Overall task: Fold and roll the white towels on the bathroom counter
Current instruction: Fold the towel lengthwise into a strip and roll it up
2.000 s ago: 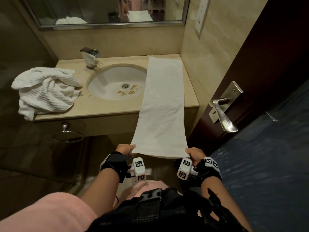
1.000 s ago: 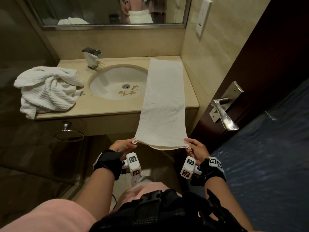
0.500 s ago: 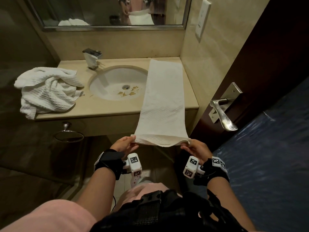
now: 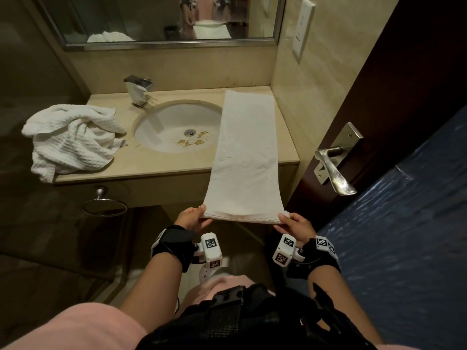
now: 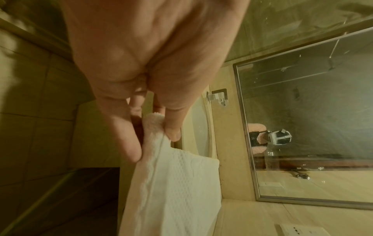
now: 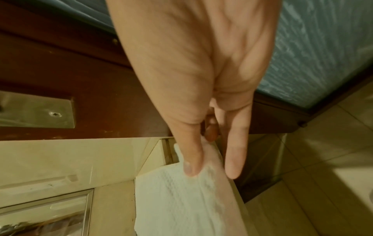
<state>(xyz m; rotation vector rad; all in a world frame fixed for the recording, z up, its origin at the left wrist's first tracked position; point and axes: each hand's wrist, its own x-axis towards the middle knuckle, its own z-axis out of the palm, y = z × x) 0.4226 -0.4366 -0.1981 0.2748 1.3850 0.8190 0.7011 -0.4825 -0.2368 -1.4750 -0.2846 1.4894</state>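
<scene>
A long folded white towel (image 4: 246, 152) lies along the right side of the beige counter (image 4: 156, 165) and hangs over its front edge. Its near end is turned up into a small fold. My left hand (image 4: 194, 218) pinches the left corner of that end, thumb on top, as the left wrist view shows on the towel (image 5: 173, 183). My right hand (image 4: 290, 222) pinches the right corner between thumb and fingers, seen on the towel (image 6: 181, 199) in the right wrist view. A second white towel (image 4: 73, 140) lies crumpled at the counter's left end.
A round sink (image 4: 177, 127) with brown flecks near its drain sits mid-counter, a chrome tap (image 4: 137, 90) behind it. A mirror (image 4: 161, 18) spans the back wall. A dark door with a metal lever handle (image 4: 333, 168) stands close on the right. A towel ring (image 4: 104, 205) hangs below the counter.
Both hands have lifted the towel's hanging end and moved it toward the counter, turning the edge over into a small fold. The crumpled towel has not moved.
</scene>
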